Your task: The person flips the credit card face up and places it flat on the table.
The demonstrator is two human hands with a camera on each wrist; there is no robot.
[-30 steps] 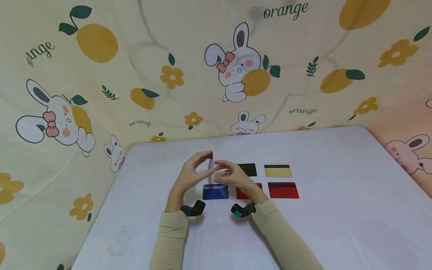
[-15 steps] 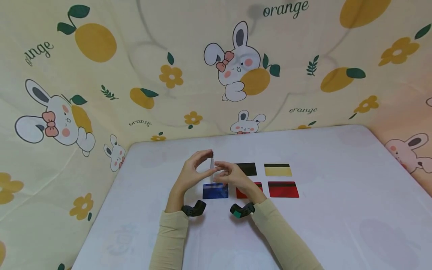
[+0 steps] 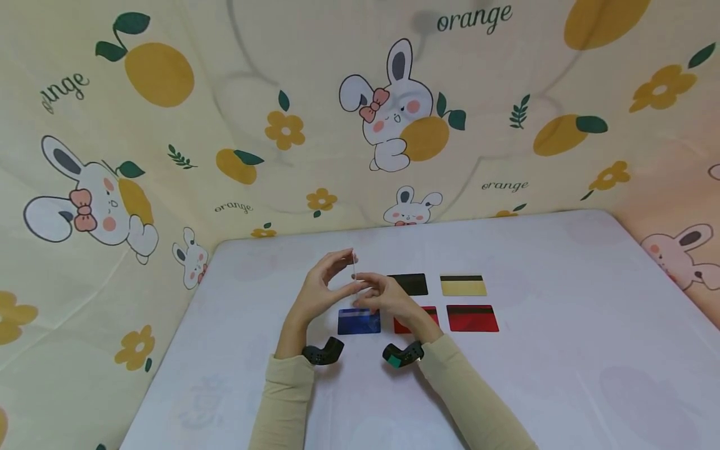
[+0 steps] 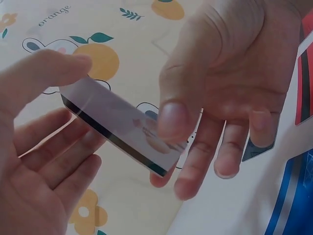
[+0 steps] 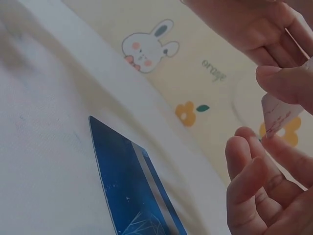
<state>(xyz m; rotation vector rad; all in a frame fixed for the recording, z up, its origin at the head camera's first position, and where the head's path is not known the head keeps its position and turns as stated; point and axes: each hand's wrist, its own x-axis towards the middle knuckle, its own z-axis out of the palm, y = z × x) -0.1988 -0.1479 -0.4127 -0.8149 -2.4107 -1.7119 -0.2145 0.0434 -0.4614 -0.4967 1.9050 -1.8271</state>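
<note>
A white bank card (image 4: 107, 110) with a dark magnetic stripe is held upright above the table between both hands, almost edge-on in the head view. My left hand (image 3: 316, 290) pinches one end between thumb and fingers. At the other end, my right hand (image 3: 394, 299) holds the card between its thumb and a finger, its other fingers loosely curled. The right wrist view shows one pinkish-printed corner of the card (image 5: 276, 115) by the right thumb. Under the hands lies a blue card (image 3: 359, 322); a red card (image 3: 430, 314) is partly hidden by my right wrist.
To the right, a black card (image 3: 410, 284), a yellow card (image 3: 464, 285) and another red card (image 3: 472, 318) lie flat on the white tabletop (image 3: 562, 375). Behind stands a cloth backdrop (image 3: 315, 162) printed with rabbits and oranges.
The card has turned slightly and now appears thinner, nearly edge-on. My right hand's fingertips have shifted slightly left along it. The left hand stays almost in place; the cards on the table have not moved.
</note>
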